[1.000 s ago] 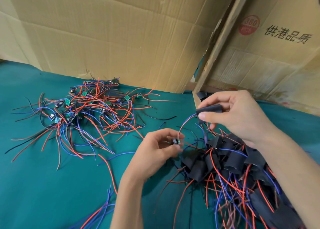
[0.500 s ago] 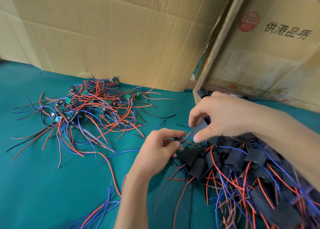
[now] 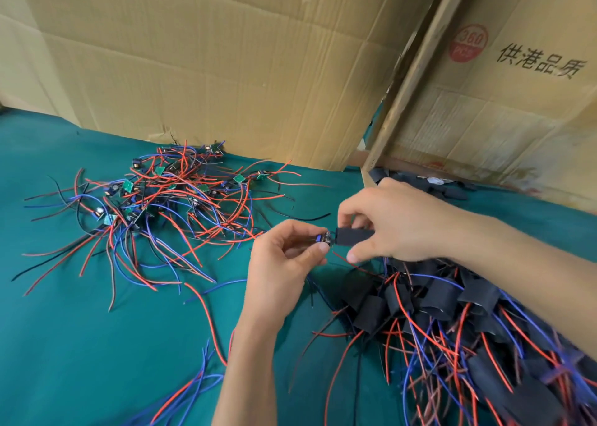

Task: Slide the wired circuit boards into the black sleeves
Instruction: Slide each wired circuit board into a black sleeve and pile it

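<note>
- Closest to the camera on the right: a big heap of finished units (image 3: 452, 322), black sleeves with red and blue leads spilling out, lying on the green tabletop (image 3: 80, 345). A few loose wire ends (image 3: 193, 390) poke in at the bottom edge.
- Just above that, both hands meet in the middle. The left hand (image 3: 284, 264) has thumb and fingers curled, pinching a small circuit board (image 3: 323, 240) by its near end. The board is tiny and partly hidden by the fingertips, so I can't make out much detail.
- The right hand (image 3: 397, 225) pinches a black sleeve (image 3: 353, 236) between thumb and fingers, open end pointing left at the board.
- Board and sleeve are pretty much touching at the mouth. Looks to me like the insertion step: board lined up, not yet swallowed.
- Next move, I'd guess: keep the sleeve mouth squeezed open and push the board straight in, leads trailing out. If the board goes in crooked it'll probably snag on the edge.
- Further back on the left: the pile of bare boards (image 3: 168, 199), little green boards tangled in red, blue and black wire, well apart from the hands.
- At the back: a cardboard sheet (image 3: 210, 64), and a printed cardboard box (image 3: 517, 102) to its right.
</note>
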